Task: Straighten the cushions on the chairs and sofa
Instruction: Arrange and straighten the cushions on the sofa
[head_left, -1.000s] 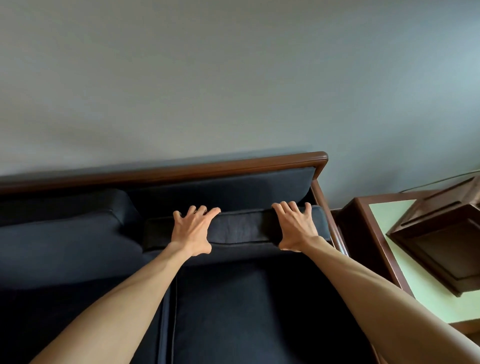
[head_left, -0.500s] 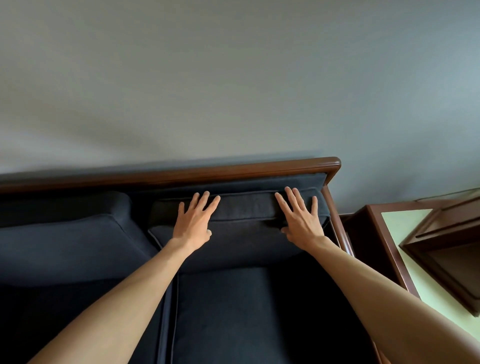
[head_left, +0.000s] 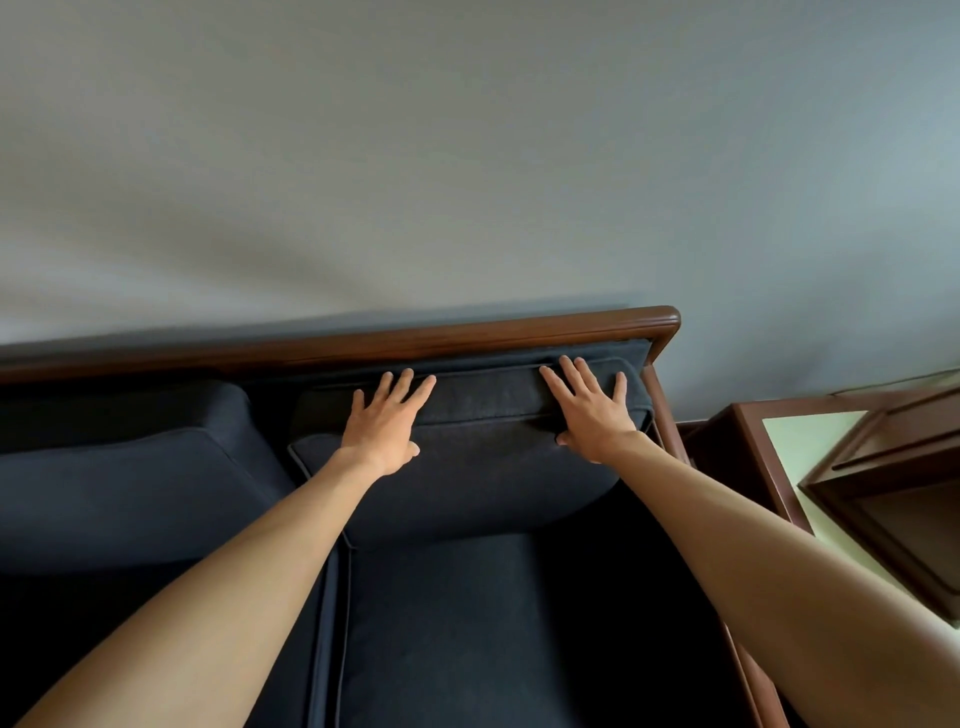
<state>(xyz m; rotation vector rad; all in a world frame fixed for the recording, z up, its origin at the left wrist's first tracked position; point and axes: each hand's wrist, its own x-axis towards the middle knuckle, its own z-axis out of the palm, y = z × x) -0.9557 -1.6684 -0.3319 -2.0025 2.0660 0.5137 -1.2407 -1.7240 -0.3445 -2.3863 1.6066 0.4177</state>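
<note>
A dark navy back cushion (head_left: 483, 467) stands upright against the sofa's wooden back rail (head_left: 467, 335), at the sofa's right end. My left hand (head_left: 384, 423) lies flat on its top edge at the left, fingers straight. On the right part of that top edge my right hand (head_left: 592, 410) presses with spread, straight fingers. A second navy back cushion (head_left: 130, 478) leans beside it on the left. Below them lie the dark seat cushions (head_left: 493, 623).
A grey wall rises behind the sofa. To the right of the sofa's wooden side rail (head_left: 670, 415) stands a dark wooden side table (head_left: 748, 452) with a pale green top, carrying a dark wooden tray-like box (head_left: 904, 493).
The right back cushion has been pushed up and back until it stands against the rail. Both hands went from curled on its edge to lying flat on its top.
</note>
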